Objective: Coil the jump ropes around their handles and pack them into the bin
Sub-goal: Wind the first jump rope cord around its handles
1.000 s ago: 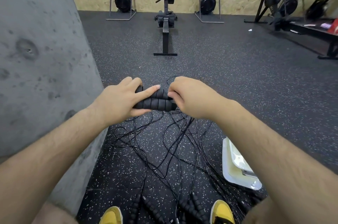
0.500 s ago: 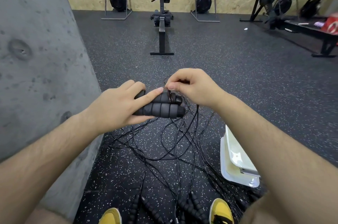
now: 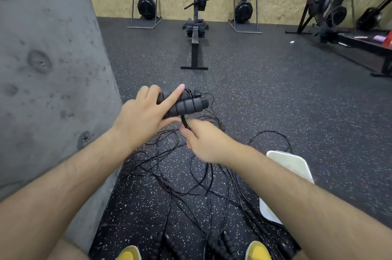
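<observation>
My left hand (image 3: 146, 115) grips two black foam jump rope handles (image 3: 186, 102) side by side, index finger stretched along them. Several turns of thin black rope wrap the far handle near its end. Just below the handles my right hand (image 3: 203, 143) pinches the black rope (image 3: 185, 122) that runs down from them. A tangle of loose black ropes (image 3: 191, 175) lies on the speckled floor under my hands. More black handles (image 3: 174, 245) lie by my feet. The white bin (image 3: 290, 164) sits on the floor at the right, partly hidden by my right forearm.
A grey concrete pillar (image 3: 46, 69) stands close on the left. A rowing machine (image 3: 196, 24) stands ahead on the black rubber floor, more machines (image 3: 244, 7) lean along the wooden back wall. A low black bench (image 3: 364, 47) is at far right. My yellow shoes (image 3: 257, 250) show at the bottom.
My right hand has come down from above the handle ends to below them, drawing the rope down. My left hand has lifted the handles slightly and tilted them.
</observation>
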`<state>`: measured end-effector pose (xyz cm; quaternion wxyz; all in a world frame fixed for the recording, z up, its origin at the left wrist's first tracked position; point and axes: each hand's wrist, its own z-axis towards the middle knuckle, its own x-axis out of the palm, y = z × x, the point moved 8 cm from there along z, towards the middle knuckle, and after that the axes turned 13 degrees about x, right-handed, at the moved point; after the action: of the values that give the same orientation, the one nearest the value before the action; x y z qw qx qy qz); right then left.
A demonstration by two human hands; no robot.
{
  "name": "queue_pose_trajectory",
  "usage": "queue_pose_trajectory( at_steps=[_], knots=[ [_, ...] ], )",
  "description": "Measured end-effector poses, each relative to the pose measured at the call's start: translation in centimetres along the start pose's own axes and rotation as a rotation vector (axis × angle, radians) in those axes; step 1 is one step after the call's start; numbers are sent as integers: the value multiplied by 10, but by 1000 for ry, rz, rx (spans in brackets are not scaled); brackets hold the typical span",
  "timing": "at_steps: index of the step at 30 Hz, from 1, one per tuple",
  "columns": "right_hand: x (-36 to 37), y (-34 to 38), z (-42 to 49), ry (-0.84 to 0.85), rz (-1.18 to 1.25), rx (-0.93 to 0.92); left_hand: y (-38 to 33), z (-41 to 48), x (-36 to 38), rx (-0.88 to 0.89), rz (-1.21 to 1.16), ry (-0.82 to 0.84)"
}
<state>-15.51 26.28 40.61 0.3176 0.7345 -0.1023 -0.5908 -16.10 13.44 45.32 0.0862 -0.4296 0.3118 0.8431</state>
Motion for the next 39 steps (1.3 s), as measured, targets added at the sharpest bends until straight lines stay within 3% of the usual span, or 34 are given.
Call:
queue_pose_trajectory(
  at_steps=[6,10,14,18,25,28,31,34,39],
  knots=[
    [-36,16,-16,-136,-528,-171,-16,-7,19,117,1,70],
    [-57,17,-15,-168,-639,-267,-25,-10,22,203,-70,73],
    [-81,13,-12,-207,-440,-261,-32,-12,23,326,-129,91],
    [-94,3,-7,-121,-171,-254,-40,-14,6,384,-214,28],
    [-73,-19,7,17,423,-173,-42,-19,-26,305,-370,-103],
    [-46,-28,11,76,547,-69,-33,-19,-34,209,-406,-158],
    [-20,-35,10,92,449,78,-26,-15,-41,141,-371,-196],
    [0,-23,2,97,375,95,-15,-10,-34,86,-221,-140],
    [14,0,-12,43,-208,-17,-11,-9,-5,58,-77,16]
  ],
)
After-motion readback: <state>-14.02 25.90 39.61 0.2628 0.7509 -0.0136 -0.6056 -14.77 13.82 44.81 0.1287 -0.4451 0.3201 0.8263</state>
